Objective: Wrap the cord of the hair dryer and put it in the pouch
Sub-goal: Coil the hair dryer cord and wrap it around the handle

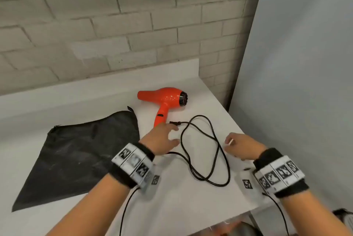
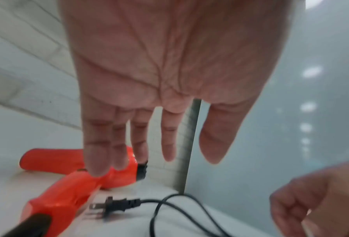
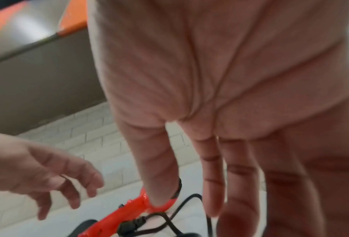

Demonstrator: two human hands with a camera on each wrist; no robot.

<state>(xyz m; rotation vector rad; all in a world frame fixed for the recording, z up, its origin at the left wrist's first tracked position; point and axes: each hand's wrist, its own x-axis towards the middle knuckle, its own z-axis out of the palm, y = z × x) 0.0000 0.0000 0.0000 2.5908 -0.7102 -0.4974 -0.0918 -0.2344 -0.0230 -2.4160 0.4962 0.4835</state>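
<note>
A red hair dryer [image 1: 163, 100] lies on the white counter [image 1: 80, 100], handle toward me. Its black cord [image 1: 215, 147] sprawls in loose loops in front, and the plug [image 1: 176, 123] rests beside the handle end. A flat black pouch [image 1: 76, 157] lies left of the dryer. My left hand [image 1: 162, 140] hovers over the cord near the handle, fingers straight and spread, holding nothing; the left wrist view shows its open palm [image 2: 169, 72] above the dryer [image 2: 68, 189] and plug [image 2: 113, 206]. My right hand [image 1: 240, 146] floats right of the loops, fingers relaxed and empty.
A grey brick wall [image 1: 114, 25] backs the counter. A pale panel [image 1: 298, 82] stands along the right side. The counter's front right edge [image 1: 254, 207] drops off near my right wrist, with dark objects [image 1: 343, 216] below it.
</note>
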